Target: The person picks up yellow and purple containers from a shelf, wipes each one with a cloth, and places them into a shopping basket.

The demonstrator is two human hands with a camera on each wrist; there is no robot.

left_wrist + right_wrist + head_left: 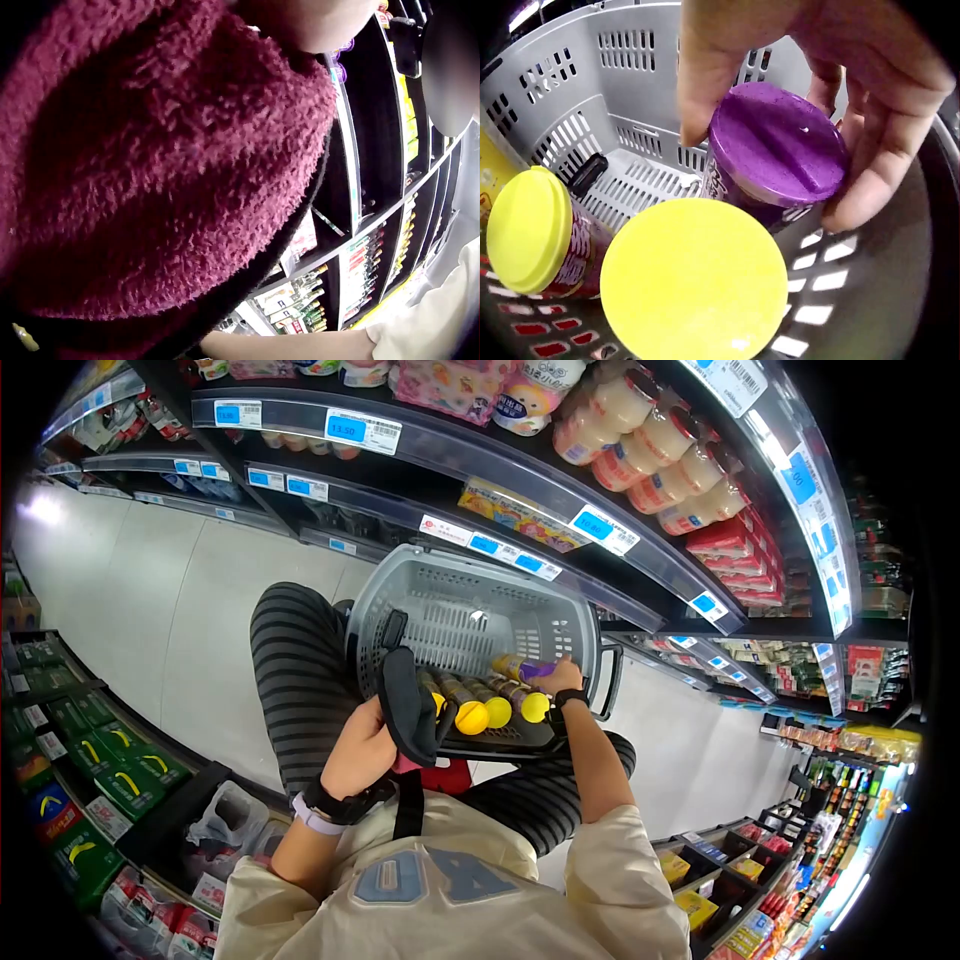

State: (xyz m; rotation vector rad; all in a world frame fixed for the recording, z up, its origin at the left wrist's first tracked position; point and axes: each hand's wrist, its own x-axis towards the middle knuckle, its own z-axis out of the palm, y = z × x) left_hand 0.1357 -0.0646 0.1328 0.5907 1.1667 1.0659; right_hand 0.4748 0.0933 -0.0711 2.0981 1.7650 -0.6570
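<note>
My right hand (563, 677) reaches into a grey shopping basket (375, 595). In the right wrist view, its thumb and fingers grip a canister with a ridged purple lid (772, 142). Beside that canister are others with yellow lids, one close to the camera (694, 277) and another further left (529, 229). They lie in a row along the basket's near side in the head view. My left hand (360, 750) grips a black cloth item (410, 710) over the basket's near left corner. Burgundy fleece (180, 157) on this item fills much of the left wrist view.
Store shelves (450, 445) with price tags run close beyond the basket. Bottles of a pale drink (640, 450) stand on them. Legs in striped trousers (300, 680) flank the basket. Green boxes (130, 770) are stacked at the left, and pale floor tiles (220, 570) extend behind.
</note>
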